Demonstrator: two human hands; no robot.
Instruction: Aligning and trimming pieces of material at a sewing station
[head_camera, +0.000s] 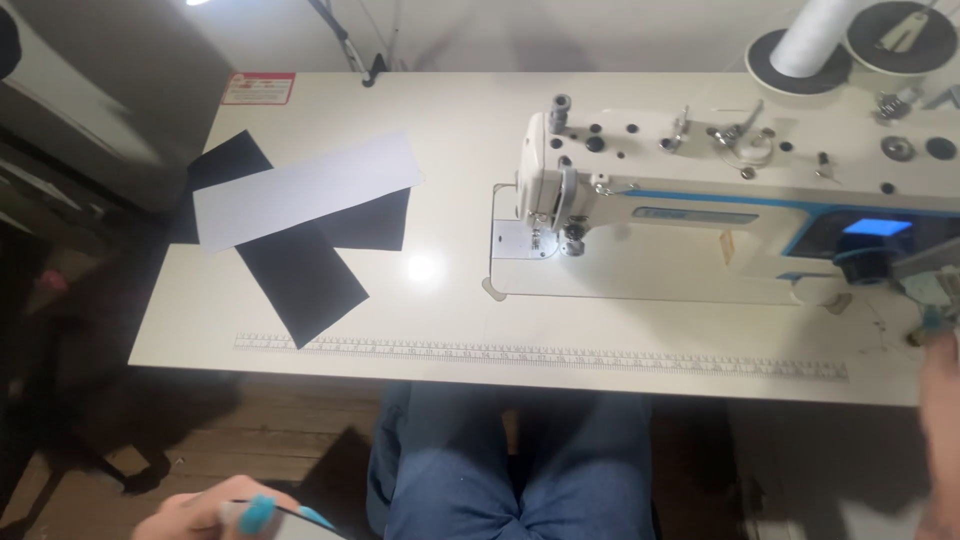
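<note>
Gripped in the left hand (215, 515) at the bottom edge of the view is a dark flat device (290, 522), apparently a phone, with the fingers curled around its rim; it is held low, below the worktop (450, 320) and beside the blue-trousered knees (515, 470). Only a sliver of the right hand (942, 440) is seen at the right border, near the worktop's corner, and whether it is open or closed around anything cannot be told. A ruler strip (540, 355) is printed along the near edge of the cream worktop. Well apart from both hands, on the far left of the worktop, two black fabric strips (300, 280) are laid crossed, with a white strip (305, 190) lying over them at a slant. To the right stands a white industrial sewing machine (740, 200) with blue trim, its needle area (540, 235) bare of cloth. A white thread cone (815, 40) is set behind it. For careful handling, it is judged that the device should be kept firmly supported, since it is held over the wooden floor (240, 440)
</note>
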